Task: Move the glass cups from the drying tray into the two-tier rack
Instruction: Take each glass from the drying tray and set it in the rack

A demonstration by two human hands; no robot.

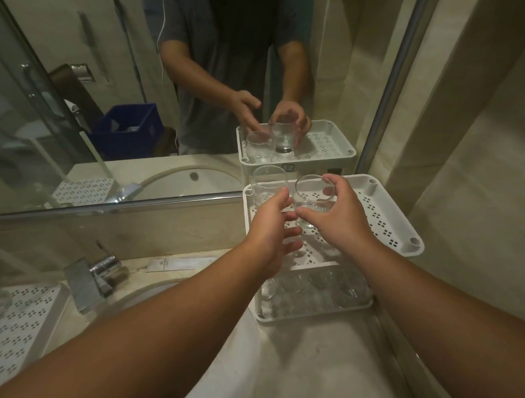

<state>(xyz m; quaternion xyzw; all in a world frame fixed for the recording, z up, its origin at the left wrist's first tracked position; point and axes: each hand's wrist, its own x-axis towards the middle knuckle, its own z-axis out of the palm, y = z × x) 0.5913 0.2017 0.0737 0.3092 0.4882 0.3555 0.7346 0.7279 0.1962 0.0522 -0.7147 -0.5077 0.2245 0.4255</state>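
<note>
1. Fingers of the right hand are wrapping around a glass cup, thumb on the near side, other fingers curling over the far side at the rim; cup is standing upright, mouth up, over the top tier of the rack.
2. Left hand is hovering just beside that cup, fingers spread and relaxed, gripping nothing; fingertips are looking close to the glass, but contact can't be told.
3. Second cup is standing upright at the back-left corner of the top tier, just beyond the left hand.
4. Lower tier is holding several more cups, partly hidden under the top tier; count is unclear.
5. Drying tray is sitting far left on the table, beyond the tap, well apart from both hands.
6. Key relation: held cup's long axis is vertical, free perforated area is lying to its right and near side, so the right hand looks to be the one placing, probably straight down.
7. Risk, my guess: clinking against the neighbouring cup on the left.
</note>
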